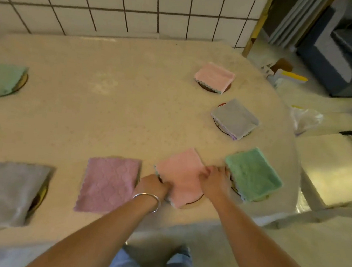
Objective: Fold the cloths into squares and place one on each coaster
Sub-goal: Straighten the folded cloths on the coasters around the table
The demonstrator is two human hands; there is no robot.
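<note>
Pink folded cloth (182,176) gripped between left hand (155,186) and right hand (214,180)

pink cloth (182,176): folded square, flat on a coaster (194,200), near centre
other cloths: folded, each lying on its own coaster

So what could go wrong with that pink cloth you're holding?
1. Both hands, left and right, hold the pink cloth at its edges; letting go carelessly might make it unfold.
2. It sits off-centre on its coaster, so it may end up crooked.
3. The green cloth lies right beside the right hand; a nudge could shift it.
</note>
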